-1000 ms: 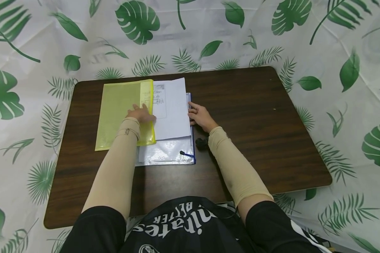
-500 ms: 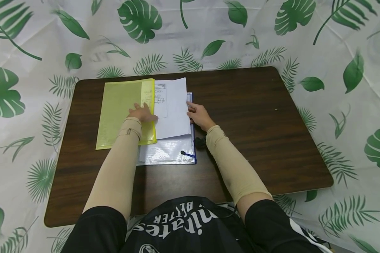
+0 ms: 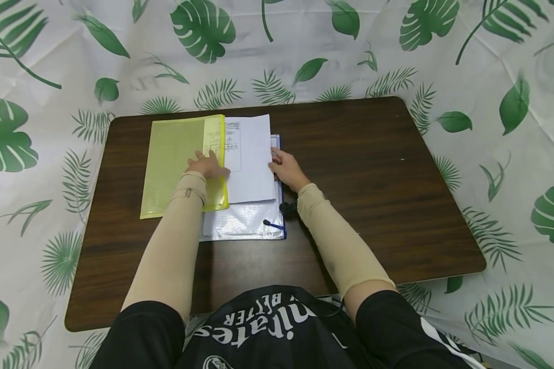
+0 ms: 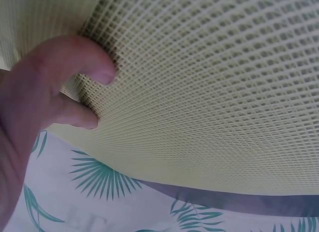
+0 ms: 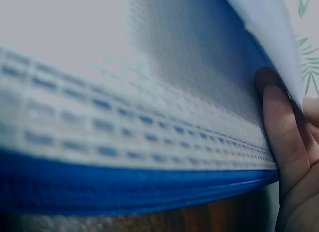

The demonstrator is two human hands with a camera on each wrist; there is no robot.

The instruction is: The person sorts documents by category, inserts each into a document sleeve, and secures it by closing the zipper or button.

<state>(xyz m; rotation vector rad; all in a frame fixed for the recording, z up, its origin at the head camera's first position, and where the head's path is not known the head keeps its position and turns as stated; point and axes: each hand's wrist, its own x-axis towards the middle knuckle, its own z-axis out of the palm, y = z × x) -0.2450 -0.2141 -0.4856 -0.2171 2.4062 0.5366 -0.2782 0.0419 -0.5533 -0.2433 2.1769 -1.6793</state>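
My left hand (image 3: 206,166) rests on the right side of a yellow mesh folder (image 3: 173,141), its fingers spread. In the left wrist view, fingertips (image 4: 102,75) touch the mesh surface. White sheets of paper (image 3: 257,159) with some print stick out from the folder's right side. At their right edge, my right hand (image 3: 290,170) pinches the paper between thumb and fingers; in the right wrist view one finger (image 5: 279,122) lies beneath the lifted sheet (image 5: 276,30). Under the paper and folder lies a clear mesh zip pouch (image 3: 240,223) with a blue zipper edge (image 5: 124,187).
The dark wooden table (image 3: 374,195) carries all of this on its left half. A blue zipper pull (image 3: 272,224) lies at the pouch's lower right. Next to my right wrist is a small black object (image 3: 287,208). A leaf-print cloth (image 3: 304,46) hangs behind the table.
My right hand has shifted slightly left, and the paper has moved a little left with it, further into the folder. The left hand stays in place on the folder.
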